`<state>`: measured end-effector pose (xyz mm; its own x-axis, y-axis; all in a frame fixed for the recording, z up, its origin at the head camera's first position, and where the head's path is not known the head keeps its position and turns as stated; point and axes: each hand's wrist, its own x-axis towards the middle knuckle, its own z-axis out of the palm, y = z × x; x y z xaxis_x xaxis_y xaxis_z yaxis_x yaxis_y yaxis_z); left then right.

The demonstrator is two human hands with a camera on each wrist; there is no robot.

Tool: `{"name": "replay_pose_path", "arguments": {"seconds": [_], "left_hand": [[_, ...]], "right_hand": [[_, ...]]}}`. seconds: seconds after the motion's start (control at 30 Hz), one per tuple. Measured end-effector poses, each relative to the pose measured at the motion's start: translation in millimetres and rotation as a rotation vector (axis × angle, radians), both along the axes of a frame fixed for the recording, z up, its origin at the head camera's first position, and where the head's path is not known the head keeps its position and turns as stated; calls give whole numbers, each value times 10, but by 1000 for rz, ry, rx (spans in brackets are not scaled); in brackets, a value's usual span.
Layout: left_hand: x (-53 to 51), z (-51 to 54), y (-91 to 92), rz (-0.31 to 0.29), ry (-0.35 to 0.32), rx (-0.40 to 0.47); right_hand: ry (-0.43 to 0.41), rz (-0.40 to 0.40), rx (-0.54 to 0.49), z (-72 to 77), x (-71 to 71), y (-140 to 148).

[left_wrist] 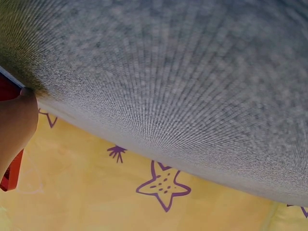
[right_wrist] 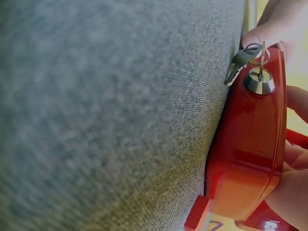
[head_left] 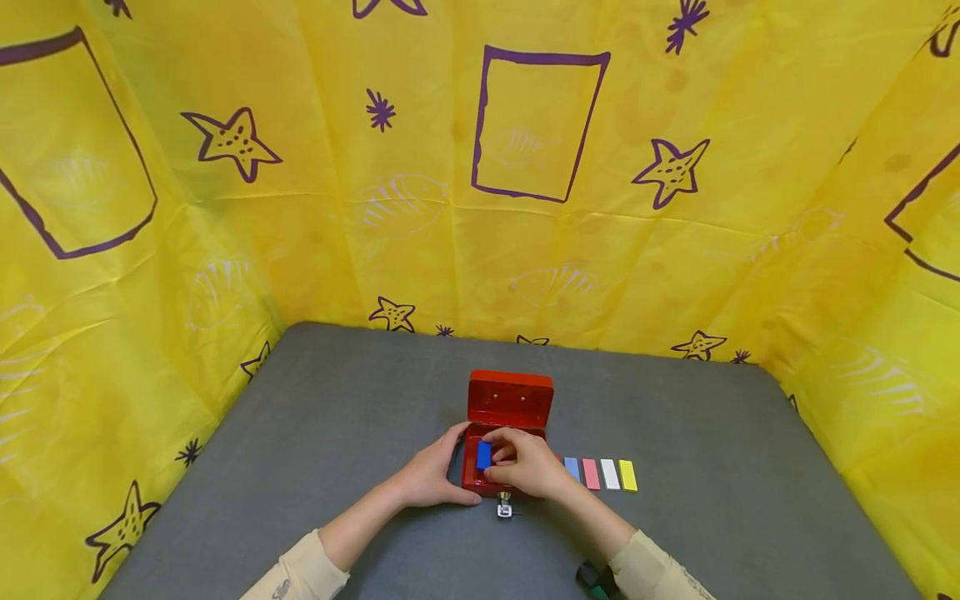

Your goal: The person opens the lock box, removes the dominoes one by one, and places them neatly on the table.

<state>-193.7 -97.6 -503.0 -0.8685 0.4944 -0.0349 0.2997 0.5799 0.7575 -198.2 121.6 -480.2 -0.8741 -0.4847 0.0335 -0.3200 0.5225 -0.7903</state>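
A small red metal cash box [head_left: 467, 479] stands on the grey table with its lid [head_left: 512, 397] raised at the back. My left hand [head_left: 429, 478] holds the box's left side, thumb along the front corner and fingers toward the back. Over the open box, my right hand [head_left: 531, 465] pinches a blue block [head_left: 483, 455] by its right side. The block is upright inside the rim; whether it touches the bottom I cannot tell. A key sits in the front lock [right_wrist: 260, 83], with a second key [right_wrist: 243, 57] hanging from its ring.
Right of the box is a row of flat blocks: a red one [right_wrist: 197, 212] partly hidden by my hand, then light blue [head_left: 572, 468], pink [head_left: 591, 474], white [head_left: 610, 474] and yellow [head_left: 627, 476]. Yellow patterned cloth [head_left: 420, 250] walls the table's back and sides.
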Motion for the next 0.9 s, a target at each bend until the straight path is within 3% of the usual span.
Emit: {"name": "replay_pose_path", "arguments": {"seconds": [0.5,0.9], "left_hand": [[-1,2,7,5,-4,-2],[-11,-6,1,9,-10,2]], "right_hand": [[-40,-64,-76,3,65,62],[-126,-117,-155,23,122,157]]}}
